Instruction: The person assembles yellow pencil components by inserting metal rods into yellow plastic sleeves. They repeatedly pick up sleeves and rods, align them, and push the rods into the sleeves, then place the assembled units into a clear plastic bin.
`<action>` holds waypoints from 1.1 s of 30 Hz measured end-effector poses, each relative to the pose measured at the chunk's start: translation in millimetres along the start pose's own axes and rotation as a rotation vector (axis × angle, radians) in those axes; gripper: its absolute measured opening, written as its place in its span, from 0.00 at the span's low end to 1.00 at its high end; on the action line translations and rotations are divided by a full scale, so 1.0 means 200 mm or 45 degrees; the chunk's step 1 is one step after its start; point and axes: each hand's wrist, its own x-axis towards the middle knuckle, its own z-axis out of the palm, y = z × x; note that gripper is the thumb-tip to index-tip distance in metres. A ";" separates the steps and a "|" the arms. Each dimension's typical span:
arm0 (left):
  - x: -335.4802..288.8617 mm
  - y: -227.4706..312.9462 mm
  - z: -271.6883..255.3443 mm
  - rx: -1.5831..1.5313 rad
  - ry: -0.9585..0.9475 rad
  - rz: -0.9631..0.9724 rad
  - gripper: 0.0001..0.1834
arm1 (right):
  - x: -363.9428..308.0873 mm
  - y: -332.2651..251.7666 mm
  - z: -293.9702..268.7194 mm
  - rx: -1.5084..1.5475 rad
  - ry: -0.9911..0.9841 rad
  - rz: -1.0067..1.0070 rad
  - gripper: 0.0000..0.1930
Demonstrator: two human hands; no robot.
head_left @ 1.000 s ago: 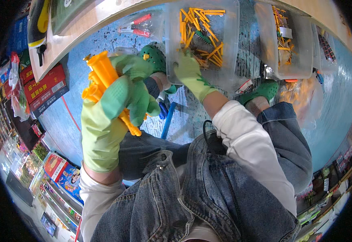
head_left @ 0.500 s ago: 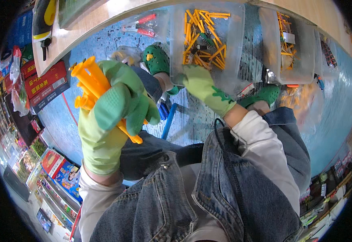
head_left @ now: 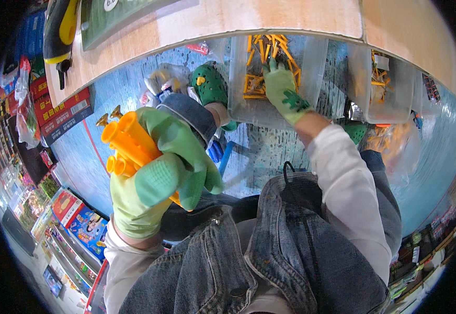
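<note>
My left hand [head_left: 168, 175], in a green-coated work glove, is closed around a bundle of yellow-orange plastic wall plugs [head_left: 131, 138]. Their flared ends point up and left, and two brass-coloured screw heads [head_left: 116, 111] stick out beside them. My right hand [head_left: 284, 91], gloved alike, reaches down into a clear plastic bin [head_left: 316, 83] on the floor. Its fingers are outstretched and slightly apart, at the loose yellow wall plugs [head_left: 254, 88] lying inside. Whether the fingertips touch any plug is hard to make out.
Overhanging the bin is a pale wooden tabletop [head_left: 270, 23] with a yellow-and-black handled tool [head_left: 60, 31]. A second clear bin [head_left: 390, 107] with more plugs stands to the right. A red box [head_left: 63, 107] is at the left. My green clogs [head_left: 209, 86] flank the first bin.
My right hand has moved from the bin's near edge forward into it, among the plugs. The left hand, still gripping its bundle, has shifted slightly right and down. The view has tilted, showing more tabletop.
</note>
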 end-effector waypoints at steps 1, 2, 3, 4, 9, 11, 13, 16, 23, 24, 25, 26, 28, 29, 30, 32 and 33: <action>-0.01 0.00 0.00 0.010 -0.001 -0.019 0.21 | -0.06 0.00 0.01 0.019 0.033 0.042 0.24; -0.02 0.02 0.00 0.019 -0.009 -0.057 0.21 | -0.12 -0.01 0.01 0.042 0.026 0.085 0.25; -0.02 0.02 0.00 0.028 -0.013 -0.081 0.21 | -0.16 -0.01 0.00 0.078 -0.003 0.104 0.24; -0.02 0.02 0.00 0.038 -0.016 -0.104 0.22 | -0.19 -0.01 -0.01 0.117 -0.070 0.125 0.23; -0.01 -0.02 0.02 -0.039 -0.086 0.098 0.18 | -0.29 0.00 -0.05 0.151 -0.175 0.072 0.18; -0.02 -0.02 0.03 -0.041 -0.015 0.049 0.21 | -0.30 0.02 -0.06 0.240 -0.210 0.062 0.16; -0.03 -0.01 0.03 -0.022 0.024 -0.051 0.23 | -0.26 0.03 -0.06 0.291 0.033 -0.001 0.16; -0.04 0.02 0.02 -0.013 -0.007 -0.142 0.24 | -0.09 0.04 -0.07 0.437 0.506 0.012 0.17; 0.00 0.03 0.03 -0.099 0.017 -0.123 0.24 | 0.38 -0.10 0.01 0.654 -0.199 0.493 0.11; 0.00 0.03 0.03 -0.112 0.016 -0.115 0.24 | 0.36 -0.12 0.05 0.663 -0.063 0.481 0.10; 0.00 0.03 0.02 -0.103 0.011 -0.121 0.24 | 0.36 -0.13 0.07 0.579 -0.007 0.468 0.10; 0.01 0.03 0.02 -0.094 0.007 -0.125 0.24 | 0.34 -0.12 0.09 0.524 -0.013 0.416 0.09; 0.01 0.02 0.01 -0.075 -0.004 -0.107 0.23 | 0.30 -0.11 0.11 0.464 0.014 0.372 0.09; 0.02 0.01 0.00 -0.067 -0.009 -0.083 0.23 | 0.28 -0.10 0.10 0.802 0.046 0.487 0.09; 0.02 0.00 -0.01 -0.060 -0.012 -0.061 0.23 | 0.26 -0.10 0.09 1.133 0.050 0.646 0.10; 0.03 -0.04 -0.02 -0.046 -0.040 0.042 0.17 | 0.16 -0.10 0.02 0.870 0.429 0.417 0.13; 0.03 -0.05 -0.03 -0.019 -0.046 0.061 0.16 | 0.09 -0.10 -0.02 1.034 0.601 0.313 0.14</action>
